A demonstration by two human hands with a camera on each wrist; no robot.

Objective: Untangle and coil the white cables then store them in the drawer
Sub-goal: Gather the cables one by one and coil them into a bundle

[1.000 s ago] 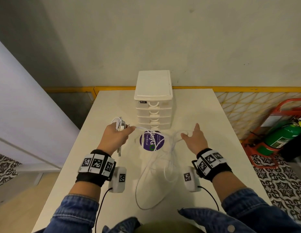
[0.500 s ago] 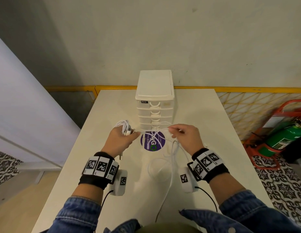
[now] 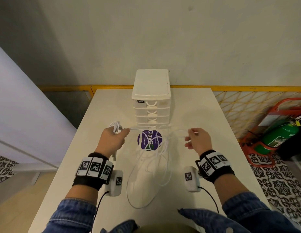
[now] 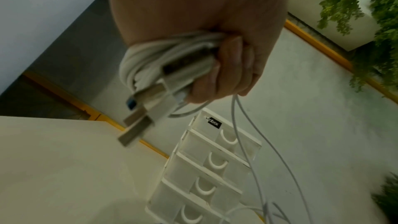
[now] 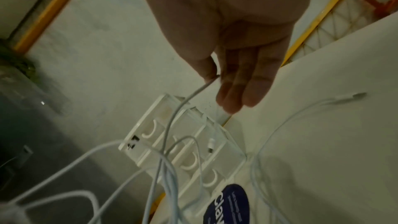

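My left hand [image 3: 112, 140] grips a coiled bundle of white cable [image 3: 116, 127] with USB plugs sticking out; in the left wrist view the coil [image 4: 163, 60] sits in the curled fingers. From it a white strand runs right to my right hand [image 3: 196, 140], which pinches the cable [image 5: 193, 94] between thumb and forefinger. Loose white cable loops [image 3: 149, 167] lie tangled on the table between my hands. The white drawer unit [image 3: 151, 98] stands behind, all drawers shut.
A purple round sticker [image 3: 149, 140] lies on the white table [image 3: 205, 123] in front of the drawers. A connector end [image 5: 349, 97] rests on the table to the right. A green fire extinguisher [image 3: 279, 137] stands on the floor at the right.
My right hand closed on the strand near the sticker, then pulled it out to the right, away from the left hand. The loose loops on the table shifted. The left hand stayed put.
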